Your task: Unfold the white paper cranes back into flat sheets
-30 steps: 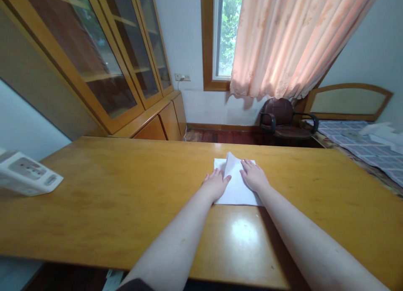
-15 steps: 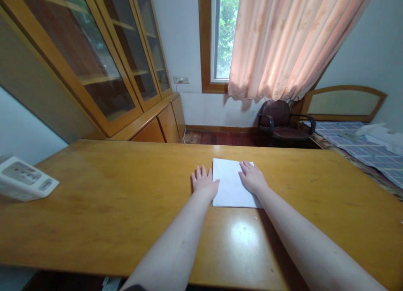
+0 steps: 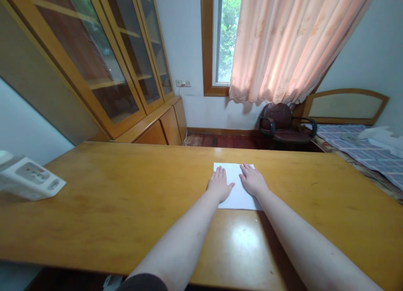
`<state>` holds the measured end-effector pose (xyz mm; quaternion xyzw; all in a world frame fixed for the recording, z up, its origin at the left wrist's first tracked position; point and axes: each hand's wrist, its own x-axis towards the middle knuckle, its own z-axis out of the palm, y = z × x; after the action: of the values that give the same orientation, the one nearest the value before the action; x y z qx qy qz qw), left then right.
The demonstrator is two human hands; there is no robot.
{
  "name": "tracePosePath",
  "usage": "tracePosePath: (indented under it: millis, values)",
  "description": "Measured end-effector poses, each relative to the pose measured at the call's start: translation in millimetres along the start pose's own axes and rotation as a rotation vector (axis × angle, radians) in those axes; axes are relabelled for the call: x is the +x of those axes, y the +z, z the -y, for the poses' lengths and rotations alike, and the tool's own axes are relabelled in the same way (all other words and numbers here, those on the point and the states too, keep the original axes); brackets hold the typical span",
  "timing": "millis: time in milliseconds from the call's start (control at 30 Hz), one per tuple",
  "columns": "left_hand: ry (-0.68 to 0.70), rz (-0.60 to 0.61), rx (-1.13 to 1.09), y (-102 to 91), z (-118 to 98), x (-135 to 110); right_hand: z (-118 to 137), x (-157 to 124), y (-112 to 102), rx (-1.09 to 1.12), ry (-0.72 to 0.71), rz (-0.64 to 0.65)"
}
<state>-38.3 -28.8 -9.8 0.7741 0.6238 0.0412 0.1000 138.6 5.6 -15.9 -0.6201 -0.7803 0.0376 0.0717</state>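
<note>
A white, flat, roughly square sheet [image 3: 234, 196], which looks like folded paper or cloth, lies on the wooden table [image 3: 126, 207]. My left hand [image 3: 220, 184] rests flat over its left edge, fingers stretched forward and thumb out to the right. On the right side of the sheet lies my right hand [image 3: 253, 180], palm down with its fingers extended. Neither hand grips anything. Parts of the sheet's left and right edges are hidden beneath the hands and wrists.
A white box [image 3: 34, 179] stands at the table's left end. Beyond the far edge are a dark red armchair [image 3: 278, 119], a glass-door cabinet [image 3: 119, 72] and a pink curtain [image 3: 283, 43]. A bed [image 3: 355, 140] is at the right.
My left hand has moved right, from beside the sheet's left edge onto the sheet. My right hand stays in place on it. The view has shifted slightly.
</note>
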Motion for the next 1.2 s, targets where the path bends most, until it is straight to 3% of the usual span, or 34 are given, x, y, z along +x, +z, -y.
tracePosePath:
  millis: [433,667,733,833,933,1033,1100,1200]
  values:
    - [-0.107,0.057,0.052,-11.8,37.9,-17.9,-0.1,-0.5,0.0,0.031,-0.002,-0.008]
    - [-0.146,-0.056,0.088,-15.6,54.8,-45.6,-0.2,-0.3,-0.9,0.035,-0.003,-0.004]
    - [-0.119,-0.117,0.115,-21.5,49.0,-47.7,0.1,0.0,-0.8,0.035,0.001,-0.005]
    - [-0.025,-0.188,0.126,-29.4,22.8,-41.0,0.4,0.8,-1.0,0.037,0.005,0.0]
    - [0.134,-0.08,0.011,-26.9,-16.1,-24.8,-0.1,0.7,-2.7,0.033,0.012,0.015]
    - [0.182,-0.007,-0.088,-13.5,-44.8,-6.2,-1.3,-0.5,-4.7,0.024,-0.009,0.018]
    - [0.201,-0.017,-0.085,-3.8,-49.5,4.1,-1.6,-1.1,-4.8,0.024,-0.018,0.018]
    - [0.157,-0.045,-0.049,4.2,-35.6,15.5,-0.8,-0.7,-3.1,0.031,-0.012,0.007]
